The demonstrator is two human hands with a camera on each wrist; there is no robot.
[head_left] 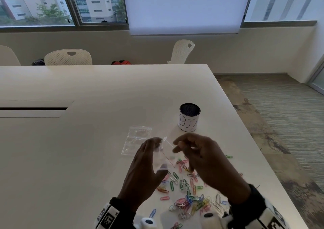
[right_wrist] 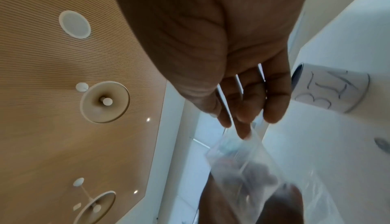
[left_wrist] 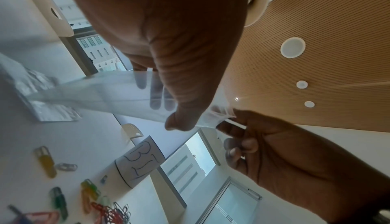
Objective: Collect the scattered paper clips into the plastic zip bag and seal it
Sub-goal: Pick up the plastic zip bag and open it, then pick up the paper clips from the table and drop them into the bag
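I hold a small clear zip bag in the air over the table. My left hand grips one side of it, thumb in front and fingers seen through the plastic behind. My right hand pinches the bag's top edge from the other side, and its index fingertip is at the mouth of the bag. Several coloured paper clips lie scattered on the white table below and to the right of my hands. I cannot tell whether any clips are in the bag.
A second clear zip bag lies flat on the table just beyond my left hand. A mesh cup with a paper label reading "BIN" stands behind my right hand. The table's right edge runs close to the clips.
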